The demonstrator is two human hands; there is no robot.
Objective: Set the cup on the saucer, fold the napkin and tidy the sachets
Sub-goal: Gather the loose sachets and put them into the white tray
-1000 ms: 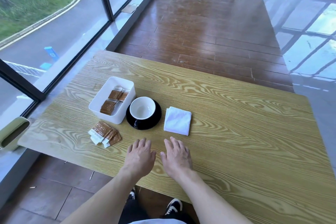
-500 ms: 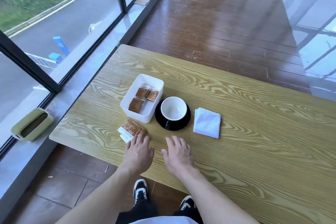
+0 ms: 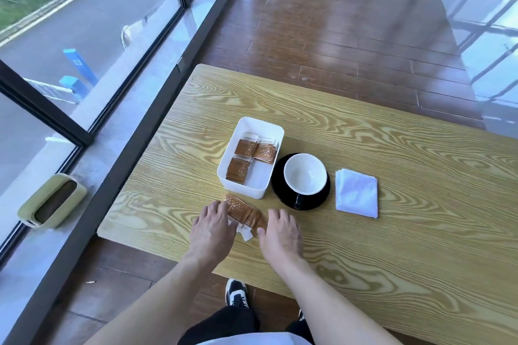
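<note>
Over by the window, left of the table (image 3: 392, 246) and well apart from the white bin, a pale green container (image 3: 53, 200) sits on the sill. On the table itself the white bin (image 3: 269, 131) is the thing to steer by: it holds several brown sachets (image 3: 253, 150) lying flat, some at its far end and a small stack nearer its front. Just in front of the bin, close to the table's near edge, a loose pile of sachets (image 3: 242, 211) lies fanned out, white ends poking toward the person. The left hand (image 3: 214, 228) lies palm down, fingers spread, on the pile's left side, its fingertips touching the sachets; the right hand (image 3: 280, 235) lies the same way on the pile's right side, thumb beside the white ends. Both hands are flat and unclenched, and the pile sits between them. Just right of the bin, almost touching it, the white cup (image 3: 305, 173) stands upright and empty on the black saucer (image 3: 283, 193), its dark handle pointing toward the person. Further right of the bin, beyond the saucer and apart from it, the white napkin (image 3: 357, 193) lies folded into a neat square.
</note>
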